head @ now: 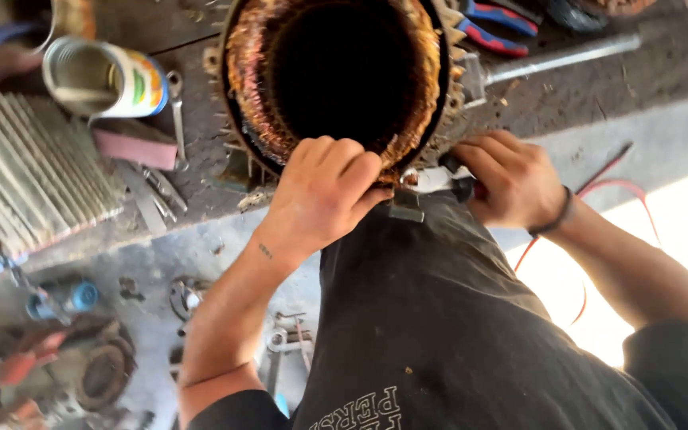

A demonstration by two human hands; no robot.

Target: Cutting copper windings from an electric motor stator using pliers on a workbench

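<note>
A large round motor stator [336, 80] with copper windings around a dark bore lies on the workbench in front of me. My left hand [324, 191] is curled against the near rim of the windings, fingers pressing on the copper wire. My right hand [511, 179] grips a hand tool [447, 179] with a dark and red handle, its metal jaws pointing left at the same spot on the rim, close to my left fingers. A dark band circles my right wrist.
An open tin can [105, 80] and a wrench [177, 119] lie at the left. A grey finned housing [29, 171] sits further left. Blue and red pliers [495, 28] and a metal rod [567, 57] lie behind. Motor parts [81, 366] and a red wire [599, 191] are on the floor.
</note>
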